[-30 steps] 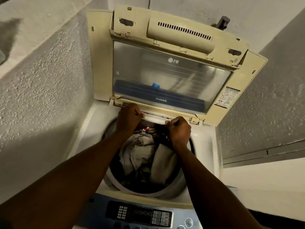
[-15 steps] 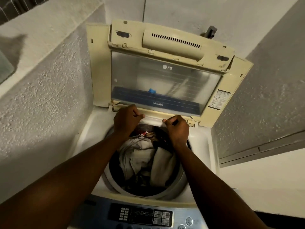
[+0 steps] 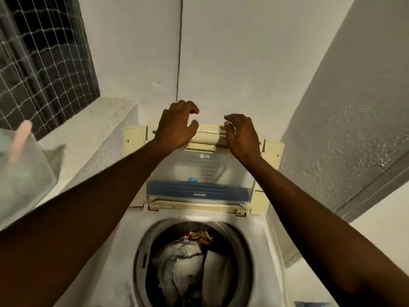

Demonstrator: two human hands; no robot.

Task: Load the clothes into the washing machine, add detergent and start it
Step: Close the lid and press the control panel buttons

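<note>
The top-loading washing machine (image 3: 263, 242) stands below me with its cream lid (image 3: 199, 171) upright against the wall. Grey and beige clothes (image 3: 190, 264) fill the drum, with a bit of red cloth at the back. My left hand (image 3: 176, 125) is at the lid's top edge on the left, fingers curled and apart just above it. My right hand (image 3: 242, 136) is at the same edge on the right, fingertips touching the vented handle strip. Neither hand is clasped around anything.
A meshed window (image 3: 44, 58) sits at the upper left above a concrete ledge (image 3: 95, 129). A translucent plastic container (image 3: 22, 173) with a pink stick in it is at the left edge. A rough wall (image 3: 345, 129) closes in on the right. A thin cable (image 3: 179, 47) runs down the back wall.
Both hands have left the back rim of the tub and risen to the lid's top edge. My view has tilted up, so the control panel is out of sight.
</note>
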